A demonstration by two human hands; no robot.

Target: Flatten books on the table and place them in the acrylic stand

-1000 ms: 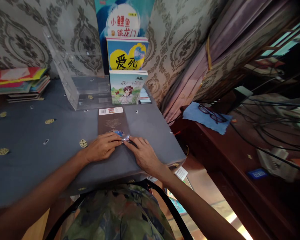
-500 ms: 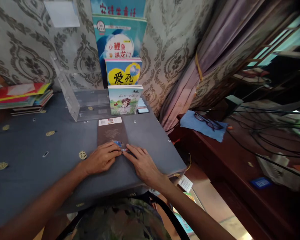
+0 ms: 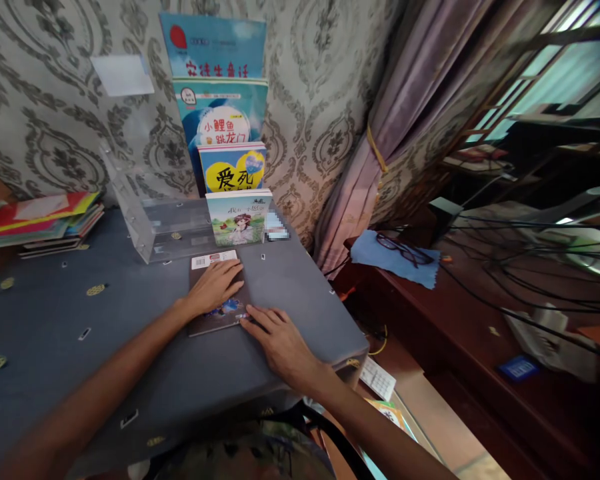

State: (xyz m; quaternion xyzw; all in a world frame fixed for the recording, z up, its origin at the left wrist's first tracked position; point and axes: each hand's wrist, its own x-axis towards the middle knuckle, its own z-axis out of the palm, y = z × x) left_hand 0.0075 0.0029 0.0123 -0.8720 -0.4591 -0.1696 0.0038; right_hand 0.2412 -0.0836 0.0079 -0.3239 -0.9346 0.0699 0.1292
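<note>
A dark brown book point(image 3: 207, 325) lies on the grey tablecloth, its barcode strip along the far edge and a blue picture near the close edge. My left hand point(image 3: 216, 287) rests flat across it with the fingers stretched out, hiding its middle. My right hand point(image 3: 280, 340) is open beside the near right corner, and its fingertips touch the book there. Just beyond stands a clear acrylic book rack point(image 3: 147, 230). Its right side holds a book with a girl on the cover point(image 3: 239, 219), a blue and yellow book point(image 3: 233, 170) and taller teal books point(image 3: 225, 110) behind.
A pile of colourful books and folders point(image 3: 55, 220) sits at the table's left. To the right, a dark red desk point(image 3: 380, 293) carries glasses point(image 3: 405, 250) on a blue cloth point(image 3: 370, 257) and many cables. A purple curtain point(image 3: 353, 180) hangs between. Papers point(image 3: 379, 379) lie below the table edge.
My left hand has moved from the book's near edge up onto its middle, fingers now laid out. My right hand stays at the near corner. The view has tilted up slightly.
</note>
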